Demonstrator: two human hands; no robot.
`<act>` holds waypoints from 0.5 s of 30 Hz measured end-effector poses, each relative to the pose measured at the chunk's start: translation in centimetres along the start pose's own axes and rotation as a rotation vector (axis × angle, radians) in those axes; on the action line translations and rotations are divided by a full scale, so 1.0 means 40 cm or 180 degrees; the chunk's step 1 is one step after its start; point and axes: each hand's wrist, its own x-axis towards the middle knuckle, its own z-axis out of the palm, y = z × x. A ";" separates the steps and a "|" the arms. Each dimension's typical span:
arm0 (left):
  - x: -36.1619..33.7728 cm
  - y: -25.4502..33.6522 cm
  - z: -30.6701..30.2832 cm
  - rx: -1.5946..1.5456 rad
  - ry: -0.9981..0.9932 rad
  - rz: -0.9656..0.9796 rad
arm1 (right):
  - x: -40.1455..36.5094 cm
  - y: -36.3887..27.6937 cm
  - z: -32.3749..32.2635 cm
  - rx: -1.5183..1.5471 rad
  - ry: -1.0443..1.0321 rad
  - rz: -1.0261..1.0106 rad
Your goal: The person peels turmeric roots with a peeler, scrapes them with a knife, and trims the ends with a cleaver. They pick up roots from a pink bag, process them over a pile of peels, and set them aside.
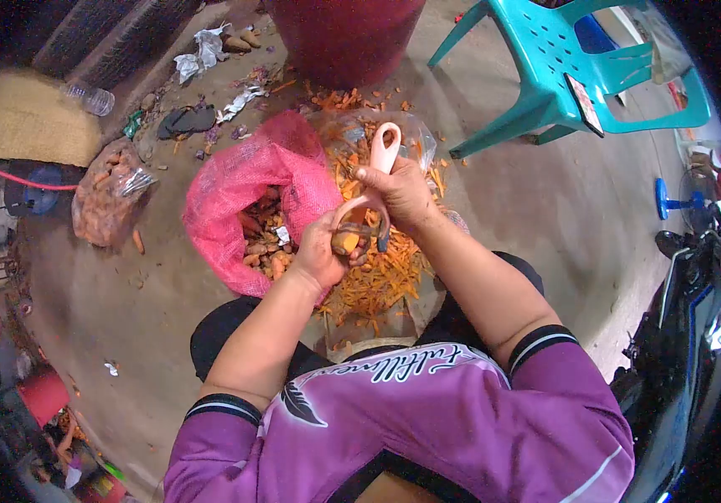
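My left hand (324,254) is closed around a root vegetable (346,243) whose bare end is yellow-orange. A peeler (385,147) with a pale pink handle is gripped in my right hand (404,191), its thumb along the handle. The peeler's curved frame and dark blade end lie right over the root, beside my left fingers. Below both hands is a heap of orange peelings (373,293). To the left, a pink mesh sack (218,201) gapes, with brownish-orange roots (264,243) inside.
A dark red tub (346,38) stands ahead, a teal plastic chair (536,67) with a phone (584,104) at right. Left lie a plastic bag of roots (109,197) and a dark sandal (186,122). A motorcycle (679,318) is at the right edge.
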 end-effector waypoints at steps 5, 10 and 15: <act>-0.008 0.002 0.006 -0.0125 -0.0509 -0.0312 | 0.113 0.006 -0.114 -0.0033 0.1176 -0.0563; -0.015 0.018 0.018 -0.0309 -0.0320 -0.0333 | 0.057 -0.012 -0.043 0.0390 0.0781 -0.0155; -0.008 0.015 -0.008 -0.0371 -0.0821 -0.0487 | 0.094 0.012 -0.091 0.0686 0.0626 0.0145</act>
